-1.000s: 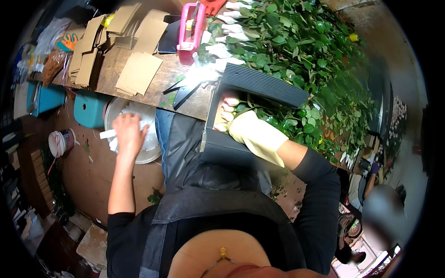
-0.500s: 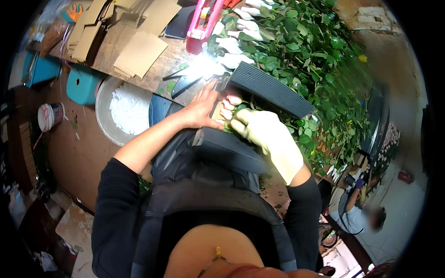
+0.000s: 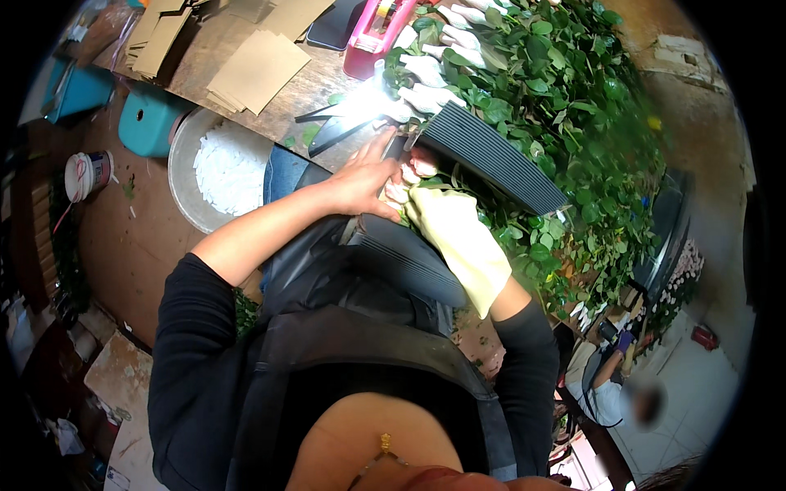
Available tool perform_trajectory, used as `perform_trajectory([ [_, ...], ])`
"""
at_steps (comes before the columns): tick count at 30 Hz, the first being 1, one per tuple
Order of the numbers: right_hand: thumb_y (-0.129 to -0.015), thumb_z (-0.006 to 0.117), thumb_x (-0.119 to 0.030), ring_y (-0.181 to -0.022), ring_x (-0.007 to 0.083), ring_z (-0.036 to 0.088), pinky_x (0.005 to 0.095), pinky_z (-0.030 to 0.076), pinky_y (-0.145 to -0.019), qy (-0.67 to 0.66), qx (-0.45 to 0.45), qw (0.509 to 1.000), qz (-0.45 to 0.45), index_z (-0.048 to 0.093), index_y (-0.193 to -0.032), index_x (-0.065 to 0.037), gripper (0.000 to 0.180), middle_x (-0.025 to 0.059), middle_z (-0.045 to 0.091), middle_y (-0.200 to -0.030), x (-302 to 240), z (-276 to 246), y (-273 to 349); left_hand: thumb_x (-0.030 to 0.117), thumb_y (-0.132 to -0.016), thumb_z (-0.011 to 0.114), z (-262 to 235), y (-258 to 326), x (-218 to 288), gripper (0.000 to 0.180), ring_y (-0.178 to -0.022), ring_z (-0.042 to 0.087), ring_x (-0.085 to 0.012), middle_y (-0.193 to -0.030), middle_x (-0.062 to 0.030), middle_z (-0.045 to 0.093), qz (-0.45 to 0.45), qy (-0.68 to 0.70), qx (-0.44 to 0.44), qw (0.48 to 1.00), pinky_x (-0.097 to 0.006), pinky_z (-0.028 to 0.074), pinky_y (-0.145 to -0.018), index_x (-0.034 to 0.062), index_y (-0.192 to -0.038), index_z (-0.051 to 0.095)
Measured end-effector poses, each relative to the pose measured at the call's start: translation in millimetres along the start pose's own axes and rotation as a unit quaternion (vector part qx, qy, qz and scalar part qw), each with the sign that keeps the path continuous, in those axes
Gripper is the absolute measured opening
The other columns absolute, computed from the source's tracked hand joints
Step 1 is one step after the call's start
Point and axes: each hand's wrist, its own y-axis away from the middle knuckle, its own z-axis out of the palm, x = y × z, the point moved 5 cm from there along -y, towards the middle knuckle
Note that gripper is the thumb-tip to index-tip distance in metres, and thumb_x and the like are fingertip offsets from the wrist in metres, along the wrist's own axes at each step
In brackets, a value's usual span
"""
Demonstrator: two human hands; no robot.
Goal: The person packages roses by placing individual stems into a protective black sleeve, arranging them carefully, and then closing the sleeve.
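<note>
L hand [image 3: 364,178], bare, lies flat w/ fingers spread on pink buds [image 3: 412,170]. R hand [image 3: 446,225], in yellow glove, grips the buds by the grey wrap [image 3: 491,155], on the lap.

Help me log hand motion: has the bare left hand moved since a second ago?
Yes. The left hand left the metal bowl of white pieces and crossed right to the flower heads beside the gloved right hand.
</note>
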Motion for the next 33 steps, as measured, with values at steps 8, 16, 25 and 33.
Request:
perform_trajectory([
  [8,-0.087,0.067,-0.022,-0.073,0.0347,0.07,0.05,0.054,-0.063,-0.006,-0.078,0.997,0.006,0.061,-0.09,-0.008,0.016,0.0123,0.067,-0.074,1,15,-8,0.046,-0.066,0.094,4,-2,-5,0.063,-0.153,0.014,-0.0533,-0.165,-0.0327,0.008,0.005,0.003,0.014,1.0,-0.052,0.022,-0.123,0.0151,-0.112,0.064],
  [16,-0.092,0.064,-0.03,-0.08,0.0335,0.073,0.0471,0.057,-0.068,0.005,-0.115,0.993,0.033,0.069,-0.095,-0.006,0.025,0.0165,0.072,-0.084,2,-2,-11,0.035,-0.073,0.089,2,-3,-13,0.029,-0.152,0.02,-0.0483,-0.165,-0.0301,0.021,0.037,0.068,0.076,0.994,-0.048,0.024,-0.123,0.017,-0.095,0.081],
  [25,-0.093,0.07,-0.029,-0.068,0.0333,0.07,0.0458,0.055,-0.063,0.005,0.033,0.999,0.039,0.062,-0.091,-0.012,0.019,0.0119,0.068,-0.072,16,-3,-5,0.038,-0.076,0.088,5,5,-16,0.049,-0.15,0.028,-0.0467,-0.164,-0.0303,0.025,0.04,0.056,0.114,0.991,-0.048,0.029,-0.121,0.0106,-0.112,0.069],
  [33,-0.083,0.069,-0.012,-0.067,0.0364,0.066,0.0486,0.05,-0.06,-0.032,0.029,0.999,-0.005,0.059,-0.086,-0.01,0.011,0.0134,0.065,-0.073,6,-10,-12,0.042,-0.077,0.086,6,1,-11,0.058,-0.149,0.024,-0.0492,-0.16,-0.0293,0.028,0.043,0.028,0.107,0.993,-0.053,0.026,-0.121,0.0152,-0.123,0.064],
])
